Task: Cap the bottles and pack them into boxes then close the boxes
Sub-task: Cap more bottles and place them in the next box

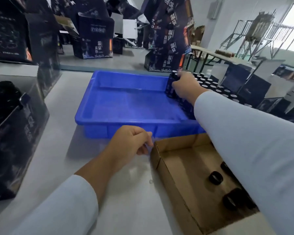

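Reaching toward 1 o'clock, the right hand [185,86] wraps its grip around dark bottles [171,85] at the blue tray's [126,122] far right corner. Nearer, at 6 o'clock, the left hand [131,143] hovers over the desk [61,133], fingers loosely curled, holding nothing. Black caps [215,178] lie in the cardboard tray [168,170] at 5 o'clock.
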